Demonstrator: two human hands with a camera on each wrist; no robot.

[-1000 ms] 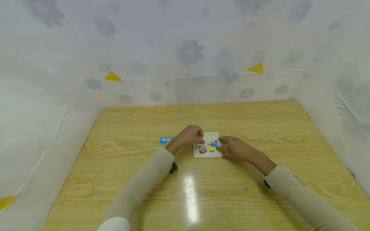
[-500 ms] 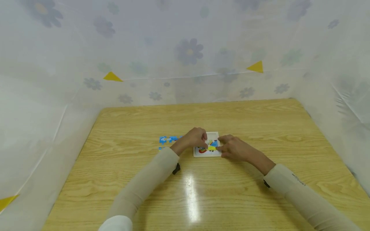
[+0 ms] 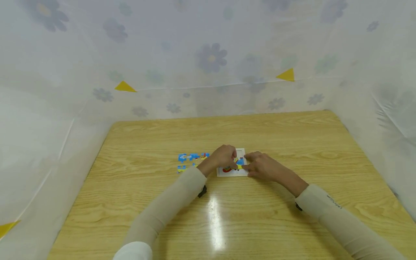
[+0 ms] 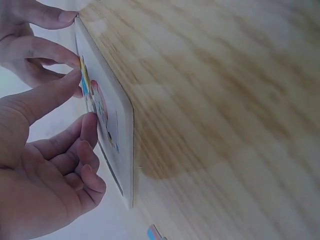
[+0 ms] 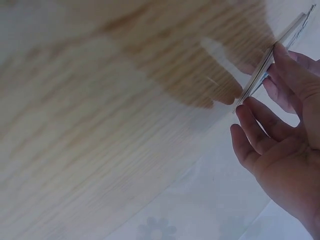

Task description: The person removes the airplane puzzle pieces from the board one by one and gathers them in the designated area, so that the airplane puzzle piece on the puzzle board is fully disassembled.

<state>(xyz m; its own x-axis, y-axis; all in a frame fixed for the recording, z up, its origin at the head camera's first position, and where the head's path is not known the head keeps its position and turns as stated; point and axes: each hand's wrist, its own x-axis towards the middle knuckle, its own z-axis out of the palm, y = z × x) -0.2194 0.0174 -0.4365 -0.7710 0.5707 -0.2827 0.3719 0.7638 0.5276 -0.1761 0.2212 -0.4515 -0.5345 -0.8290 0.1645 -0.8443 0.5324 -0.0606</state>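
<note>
Fingers of my left hand pinch a jigsaw piece; best seated level, spread right hand steadying the puzzle tray.

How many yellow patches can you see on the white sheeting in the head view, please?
3: a far-left patch and a far-right patch beyond the table, and a near-left patch cut off by the picture's edge. Others may lie out of view.

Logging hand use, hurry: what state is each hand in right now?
Left hand: closed, pinching a small, flat blue-and-yellow jigsaw piece.
Right hand: open, touching the edge of the flat, rectangular, white-bordered puzzle tray.
</note>
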